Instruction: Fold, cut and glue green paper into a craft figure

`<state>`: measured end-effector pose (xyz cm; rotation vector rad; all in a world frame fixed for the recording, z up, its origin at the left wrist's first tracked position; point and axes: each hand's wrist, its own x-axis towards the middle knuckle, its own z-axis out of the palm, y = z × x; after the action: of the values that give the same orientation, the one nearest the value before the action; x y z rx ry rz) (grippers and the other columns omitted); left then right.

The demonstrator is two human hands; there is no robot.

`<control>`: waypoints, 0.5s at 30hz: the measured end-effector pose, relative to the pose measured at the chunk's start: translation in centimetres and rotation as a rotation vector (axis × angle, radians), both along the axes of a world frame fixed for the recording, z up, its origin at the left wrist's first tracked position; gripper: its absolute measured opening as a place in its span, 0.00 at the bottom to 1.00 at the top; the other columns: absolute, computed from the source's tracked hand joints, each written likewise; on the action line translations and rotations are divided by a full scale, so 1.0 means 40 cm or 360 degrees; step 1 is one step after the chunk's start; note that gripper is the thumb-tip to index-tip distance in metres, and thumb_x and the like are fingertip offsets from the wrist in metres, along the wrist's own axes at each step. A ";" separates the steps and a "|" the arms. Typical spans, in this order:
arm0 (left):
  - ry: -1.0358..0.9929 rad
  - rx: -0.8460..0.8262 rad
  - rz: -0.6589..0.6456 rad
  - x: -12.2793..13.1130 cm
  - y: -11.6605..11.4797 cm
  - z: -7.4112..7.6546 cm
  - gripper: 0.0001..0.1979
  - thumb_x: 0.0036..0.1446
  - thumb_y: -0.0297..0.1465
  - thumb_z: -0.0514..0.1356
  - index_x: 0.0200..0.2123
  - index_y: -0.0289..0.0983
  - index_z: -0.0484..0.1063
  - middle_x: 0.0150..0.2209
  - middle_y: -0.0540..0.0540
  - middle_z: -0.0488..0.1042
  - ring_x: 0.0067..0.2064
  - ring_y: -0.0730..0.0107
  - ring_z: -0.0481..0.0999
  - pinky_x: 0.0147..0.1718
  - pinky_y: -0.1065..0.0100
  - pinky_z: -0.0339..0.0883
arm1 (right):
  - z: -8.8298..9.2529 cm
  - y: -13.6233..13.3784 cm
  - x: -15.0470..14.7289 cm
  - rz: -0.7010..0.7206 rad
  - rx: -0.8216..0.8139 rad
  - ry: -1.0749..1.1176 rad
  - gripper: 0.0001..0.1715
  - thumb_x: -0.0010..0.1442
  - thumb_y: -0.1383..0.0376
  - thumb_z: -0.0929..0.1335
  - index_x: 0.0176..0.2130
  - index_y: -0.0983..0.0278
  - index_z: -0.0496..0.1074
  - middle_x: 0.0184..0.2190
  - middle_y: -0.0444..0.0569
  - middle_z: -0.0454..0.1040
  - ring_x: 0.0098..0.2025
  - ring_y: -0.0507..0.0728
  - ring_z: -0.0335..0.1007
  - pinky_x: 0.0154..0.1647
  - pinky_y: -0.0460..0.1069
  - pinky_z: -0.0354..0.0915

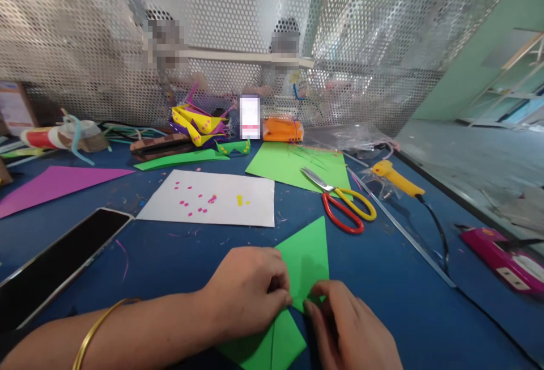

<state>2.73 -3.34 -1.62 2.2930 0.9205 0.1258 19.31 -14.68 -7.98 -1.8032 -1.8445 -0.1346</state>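
Observation:
A folded sheet of green paper [308, 254] lies on the blue table in front of me, with a crease in its near part. My left hand [253, 290] rests over its left side, fingers curled, thumb and fingertips pinched at the paper's middle. At the right edge, my right hand [344, 322] has thumb and forefinger closed on the paper near a narrow point. Part of the sheet is hidden under the left hand and forearm. Beyond the right hand lie scissors [344, 200] with one red and one yellow handle, blades slightly apart.
White paper [225, 214] bears small pink and yellow pieces. Left are a dark-screened phone [63, 262] and a purple sheet [59, 186]. Behind are light green paper [276, 163], yellow paper glasses [199, 120] and a lit phone [250, 116]. Right are a yellow glue gun [397, 178] and a magenta power strip [501, 256].

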 end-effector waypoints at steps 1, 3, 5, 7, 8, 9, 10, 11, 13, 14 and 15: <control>0.0011 0.0003 -0.0013 0.000 0.000 0.000 0.03 0.49 0.27 0.65 0.25 0.39 0.76 0.27 0.53 0.73 0.29 0.73 0.72 0.27 0.72 0.58 | 0.010 -0.002 0.002 0.0052 -0.0033 0.0010 0.10 0.68 0.58 0.60 0.38 0.59 0.65 0.26 0.45 0.74 0.22 0.56 0.70 0.22 0.48 0.63; 0.0023 0.0042 -0.0013 0.002 0.002 0.000 0.04 0.51 0.28 0.64 0.25 0.39 0.76 0.27 0.53 0.73 0.29 0.72 0.71 0.27 0.72 0.57 | 0.032 -0.006 0.004 0.0117 -0.0091 0.0055 0.06 0.67 0.61 0.62 0.39 0.59 0.65 0.27 0.45 0.74 0.24 0.56 0.71 0.23 0.48 0.62; 0.0019 0.0057 -0.0016 0.004 0.006 -0.001 0.05 0.51 0.28 0.64 0.24 0.39 0.75 0.26 0.53 0.72 0.28 0.73 0.70 0.26 0.72 0.55 | 0.050 -0.008 0.001 0.0057 -0.0129 0.0131 0.05 0.66 0.63 0.62 0.38 0.60 0.65 0.27 0.46 0.74 0.25 0.56 0.71 0.23 0.48 0.61; 0.0000 0.0055 -0.0015 0.006 0.008 -0.003 0.06 0.51 0.28 0.64 0.23 0.38 0.74 0.26 0.53 0.72 0.28 0.74 0.69 0.26 0.72 0.54 | 0.062 -0.008 -0.003 0.0009 -0.0169 0.0176 0.04 0.66 0.63 0.63 0.37 0.60 0.65 0.27 0.46 0.74 0.25 0.57 0.71 0.24 0.48 0.60; -0.0011 0.0055 -0.0014 0.007 0.008 -0.004 0.06 0.51 0.29 0.64 0.23 0.38 0.74 0.26 0.54 0.72 0.27 0.74 0.69 0.25 0.72 0.54 | 0.065 -0.008 -0.004 -0.0002 -0.0188 0.0187 0.04 0.66 0.63 0.63 0.37 0.60 0.65 0.27 0.46 0.73 0.25 0.57 0.70 0.24 0.48 0.60; -0.0019 0.0057 -0.0014 0.007 0.008 -0.006 0.06 0.51 0.29 0.64 0.23 0.38 0.74 0.26 0.54 0.72 0.27 0.74 0.69 0.25 0.72 0.53 | 0.067 -0.008 -0.006 -0.0007 -0.0204 0.0193 0.04 0.65 0.63 0.63 0.37 0.61 0.65 0.27 0.46 0.73 0.25 0.57 0.70 0.24 0.48 0.60; -0.0024 0.0062 -0.0012 0.007 0.007 -0.007 0.06 0.51 0.29 0.64 0.23 0.38 0.73 0.26 0.54 0.72 0.27 0.74 0.69 0.26 0.72 0.53 | 0.068 -0.008 -0.006 -0.0010 -0.0218 0.0195 0.03 0.65 0.64 0.63 0.38 0.61 0.65 0.27 0.46 0.73 0.25 0.57 0.70 0.25 0.48 0.59; -0.0026 0.0071 -0.0011 0.006 0.006 -0.008 0.06 0.51 0.30 0.64 0.23 0.39 0.73 0.26 0.54 0.72 0.27 0.74 0.69 0.25 0.72 0.53 | 0.069 -0.007 -0.007 -0.0009 -0.0229 0.0194 0.03 0.65 0.64 0.63 0.38 0.61 0.65 0.27 0.46 0.73 0.25 0.57 0.69 0.25 0.48 0.59; -0.0027 0.0096 -0.0011 0.005 0.005 -0.011 0.07 0.52 0.30 0.64 0.23 0.39 0.73 0.25 0.54 0.72 0.27 0.74 0.68 0.25 0.71 0.52 | 0.068 -0.006 -0.006 0.0002 -0.0246 0.0181 0.03 0.65 0.64 0.63 0.40 0.61 0.65 0.28 0.46 0.73 0.25 0.57 0.69 0.26 0.48 0.59; -0.0031 0.0109 -0.0015 0.004 0.006 -0.013 0.06 0.52 0.30 0.64 0.23 0.39 0.73 0.25 0.54 0.71 0.27 0.74 0.68 0.25 0.71 0.52 | 0.068 -0.006 -0.006 0.0008 -0.0253 0.0171 0.03 0.65 0.64 0.63 0.40 0.61 0.65 0.28 0.46 0.73 0.26 0.57 0.68 0.26 0.49 0.58; -0.0039 0.0122 -0.0022 0.002 0.007 -0.015 0.06 0.52 0.30 0.64 0.24 0.39 0.73 0.25 0.55 0.71 0.27 0.74 0.68 0.25 0.71 0.52 | 0.068 -0.005 -0.007 0.0010 -0.0262 0.0161 0.04 0.65 0.64 0.63 0.41 0.61 0.64 0.28 0.46 0.72 0.26 0.57 0.68 0.26 0.49 0.58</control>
<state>2.83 -3.08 -2.20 2.3627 0.9013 0.1861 19.05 -14.88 -5.26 -1.8771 -1.8353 0.1126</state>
